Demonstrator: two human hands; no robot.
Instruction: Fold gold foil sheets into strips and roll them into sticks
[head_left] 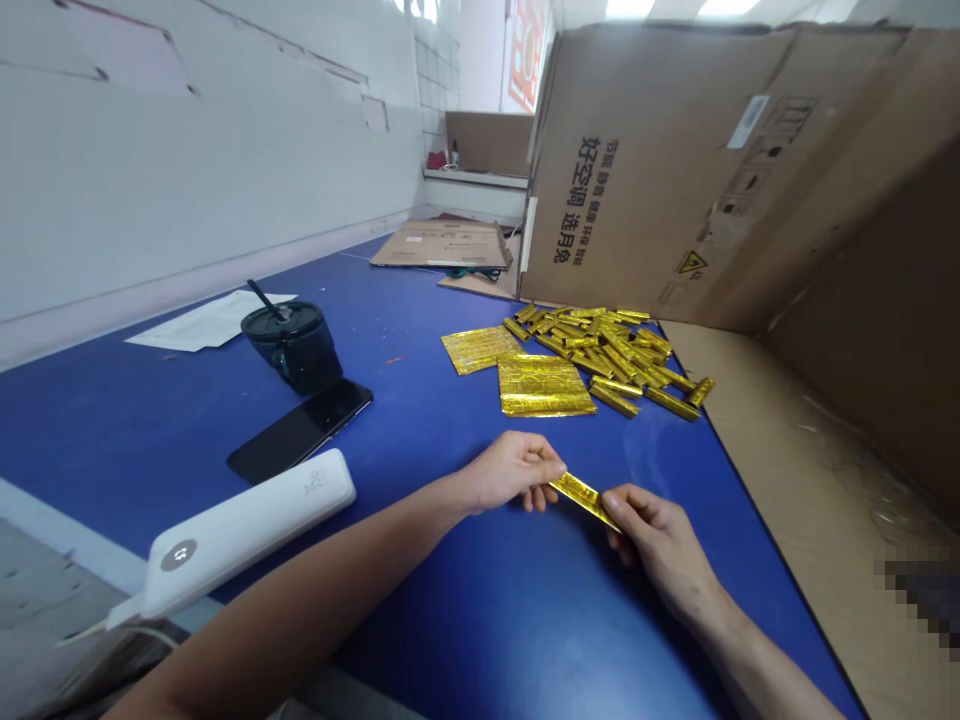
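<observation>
- A cardboard carton [660, 170] stands open at the far right of the blue worktable [480, 640].
- In front of it, a heap of gold foil sticks [607, 350] lies just beside two flat gold foil sheets [541, 386].
- Toward the left sit a dark tumbler [292, 345], a black phone [300, 430] and a white device [247, 530].
- The left hand [510, 472] and right hand [656, 540] each pinch one end of a gold foil strip [585, 500], near the table's near edge.
- Even, gentle tension between those pinches should keep the foil from creasing.
</observation>
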